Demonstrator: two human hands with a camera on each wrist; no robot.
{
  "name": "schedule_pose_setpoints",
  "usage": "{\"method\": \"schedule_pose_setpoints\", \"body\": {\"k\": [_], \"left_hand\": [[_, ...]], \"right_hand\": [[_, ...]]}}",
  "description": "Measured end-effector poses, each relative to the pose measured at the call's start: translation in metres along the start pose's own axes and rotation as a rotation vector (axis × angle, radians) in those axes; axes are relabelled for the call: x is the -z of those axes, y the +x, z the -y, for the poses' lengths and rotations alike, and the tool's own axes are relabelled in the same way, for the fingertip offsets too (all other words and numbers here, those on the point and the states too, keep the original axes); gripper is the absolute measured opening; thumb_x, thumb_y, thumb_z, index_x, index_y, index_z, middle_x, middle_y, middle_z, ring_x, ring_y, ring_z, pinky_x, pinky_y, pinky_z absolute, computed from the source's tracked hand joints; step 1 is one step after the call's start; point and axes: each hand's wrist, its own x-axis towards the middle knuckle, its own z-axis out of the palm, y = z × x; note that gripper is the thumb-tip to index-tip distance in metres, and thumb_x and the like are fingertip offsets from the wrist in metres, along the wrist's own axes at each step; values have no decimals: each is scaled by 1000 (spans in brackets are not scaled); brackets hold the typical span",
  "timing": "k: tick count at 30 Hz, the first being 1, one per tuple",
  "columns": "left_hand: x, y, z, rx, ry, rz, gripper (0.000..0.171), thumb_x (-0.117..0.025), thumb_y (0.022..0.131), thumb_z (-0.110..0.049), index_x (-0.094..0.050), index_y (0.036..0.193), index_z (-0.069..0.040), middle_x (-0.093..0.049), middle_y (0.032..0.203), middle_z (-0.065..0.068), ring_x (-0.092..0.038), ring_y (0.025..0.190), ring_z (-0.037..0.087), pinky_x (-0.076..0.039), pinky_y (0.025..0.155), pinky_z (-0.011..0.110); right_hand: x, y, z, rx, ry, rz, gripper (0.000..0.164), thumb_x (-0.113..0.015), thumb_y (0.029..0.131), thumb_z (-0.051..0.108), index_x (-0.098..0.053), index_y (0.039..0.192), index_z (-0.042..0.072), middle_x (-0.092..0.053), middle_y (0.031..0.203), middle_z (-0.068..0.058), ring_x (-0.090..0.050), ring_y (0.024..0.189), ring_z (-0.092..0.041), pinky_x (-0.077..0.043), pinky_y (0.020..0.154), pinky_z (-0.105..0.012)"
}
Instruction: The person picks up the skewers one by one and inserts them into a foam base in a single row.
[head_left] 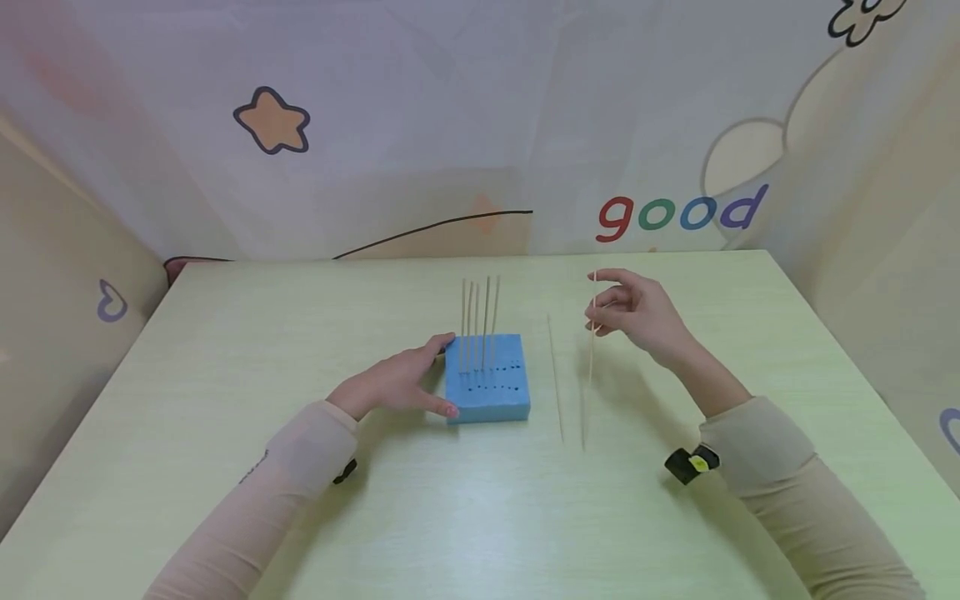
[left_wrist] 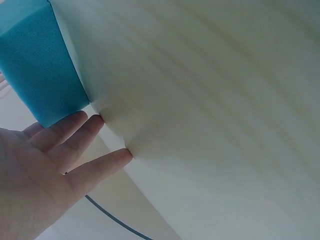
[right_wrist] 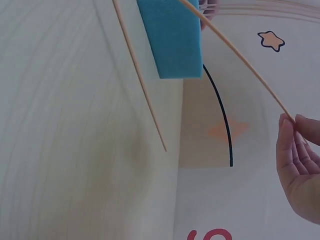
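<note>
A blue foam block (head_left: 491, 412) with rows of small holes sits on the table. Several thin wooden skewers (head_left: 469, 321) stand upright in its rear left part. My left hand (head_left: 401, 382) spans the block's left side, thumb at the front corner and fingers toward the back one. In the left wrist view its extended fingers (left_wrist: 102, 167) reach down to the tabletop beside the block. To the right, my right hand (head_left: 637, 312) pinches another skewer (right_wrist: 245, 62) near its upper end, between thumb and fingers. That skewer hangs nearly upright in the head view, above the table.
One loose skewer (head_left: 556, 379) lies on the table (head_left: 300, 317) between the block and my right hand. A printed cloth (head_left: 420, 108) forms the wall behind the table's far edge, with more cloth at both sides.
</note>
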Motion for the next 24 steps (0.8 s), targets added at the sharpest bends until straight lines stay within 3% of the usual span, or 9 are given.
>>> {"method": "schedule_pose_setpoints", "body": {"k": [8, 16, 24], "left_hand": [[0, 0, 0, -8, 1, 6, 110, -75, 69, -47, -6, 145, -6, -29, 145, 16, -28, 132, 28, -26, 106, 40], [1, 1, 0, -12, 1, 6, 110, -74, 69, -48, -6, 145, -7, -27, 145, 16, -29, 131, 28, -26, 106, 41], [0, 1, 2, -7, -2, 3, 111, -75, 68, -49, -7, 146, -7, -29, 145, 15, -30, 131, 28, -27, 105, 41]], "right_hand": [[-6, -2, 16, 122, 56, -100, 40, -63, 85, 6, -51, 122, -2, -65, 83, 1, -65, 72, -12, -53, 67, -23], [-11, -5, 37, 332, 113, -158, 27, -63, 84, 3, -60, 111, 0, -66, 81, -1, -65, 72, -13, -52, 68, -22], [-22, -4, 57, 475, 86, -185, 21, -63, 81, -6, -60, 102, -8, -66, 80, -10, -64, 69, -14, -53, 67, -23]]}}
